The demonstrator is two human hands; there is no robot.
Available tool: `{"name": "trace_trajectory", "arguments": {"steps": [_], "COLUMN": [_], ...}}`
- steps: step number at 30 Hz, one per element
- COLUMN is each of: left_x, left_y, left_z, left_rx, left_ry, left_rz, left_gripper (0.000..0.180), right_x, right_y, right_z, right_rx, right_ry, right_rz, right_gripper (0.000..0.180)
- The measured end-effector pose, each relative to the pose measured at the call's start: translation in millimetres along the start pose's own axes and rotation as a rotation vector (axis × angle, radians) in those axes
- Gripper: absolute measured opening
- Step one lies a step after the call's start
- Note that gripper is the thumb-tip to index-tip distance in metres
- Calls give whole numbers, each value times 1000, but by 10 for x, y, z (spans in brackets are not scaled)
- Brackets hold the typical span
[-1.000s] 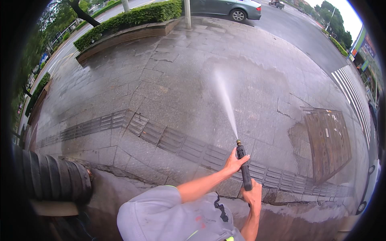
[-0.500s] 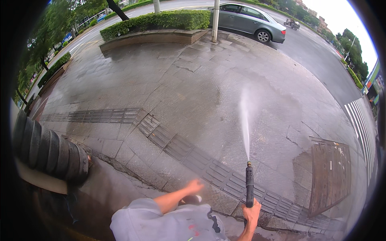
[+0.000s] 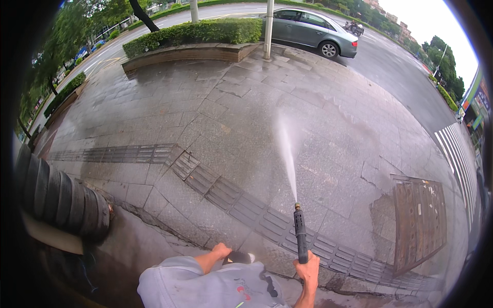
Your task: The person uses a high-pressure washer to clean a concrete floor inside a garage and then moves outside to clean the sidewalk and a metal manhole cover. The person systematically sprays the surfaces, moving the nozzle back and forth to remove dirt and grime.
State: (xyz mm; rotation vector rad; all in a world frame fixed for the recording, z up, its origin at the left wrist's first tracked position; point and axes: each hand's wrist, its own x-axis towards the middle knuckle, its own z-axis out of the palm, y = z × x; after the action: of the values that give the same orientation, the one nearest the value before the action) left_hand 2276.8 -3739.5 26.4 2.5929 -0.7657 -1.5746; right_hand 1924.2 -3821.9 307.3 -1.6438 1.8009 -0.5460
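My right hand [image 3: 307, 268] is wrapped round the grip of a black pressure washer gun [image 3: 300, 231]. A brass-coloured nozzle tip caps the gun, and a white jet of water [image 3: 287, 149] shoots forward from it onto the wet paving. Low in front of my shirt, my left hand [image 3: 222, 250] is loosely curled with nothing visible in it. Beside that hand the dark toe of a shoe [image 3: 239, 257] shows. Ribbed tactile paving slabs [image 3: 246, 209] run diagonally beneath the gun.
Stacked tyres [image 3: 64, 197] stand at the left. A rusty metal cover [image 3: 418, 223] lies at the right. Farther off are a hedge planter [image 3: 179, 65], a white pole [image 3: 268, 31] and a grey car [image 3: 310, 32] by the road. A cracked curb edge [image 3: 149, 219] crosses near my feet.
The gun and its jet have swung to the left, with my right hand still round the grip. My left hand has drawn back to the left, toward my body.
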Motion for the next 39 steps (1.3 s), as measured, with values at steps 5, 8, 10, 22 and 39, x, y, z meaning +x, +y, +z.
{"name": "trace_trajectory", "arguments": {"steps": [5, 8, 10, 22, 39], "left_x": [-113, 70, 109, -85, 456], "left_y": [116, 68, 103, 198, 232], "left_z": [-193, -220, -218, -391, -322], "left_rx": [-65, -12, -12, -21, -116], "left_ry": [4, 21, 30, 6, 62], "left_rz": [-44, -44, -23, -53, -12], "left_gripper": [40, 37, 37, 37, 35], "right_x": [-5, 10, 65, 260, 279], "right_y": [23, -21, 123, 357, 1159], "right_z": [41, 40, 89, -76, -362], "right_rx": [68, 80, 44, -9, 16], "right_ry": [61, 93, 140, 239, 441], "right_rz": [-24, -15, -10, 189, 304], "right_gripper": [22, 20, 20, 19, 20]}}
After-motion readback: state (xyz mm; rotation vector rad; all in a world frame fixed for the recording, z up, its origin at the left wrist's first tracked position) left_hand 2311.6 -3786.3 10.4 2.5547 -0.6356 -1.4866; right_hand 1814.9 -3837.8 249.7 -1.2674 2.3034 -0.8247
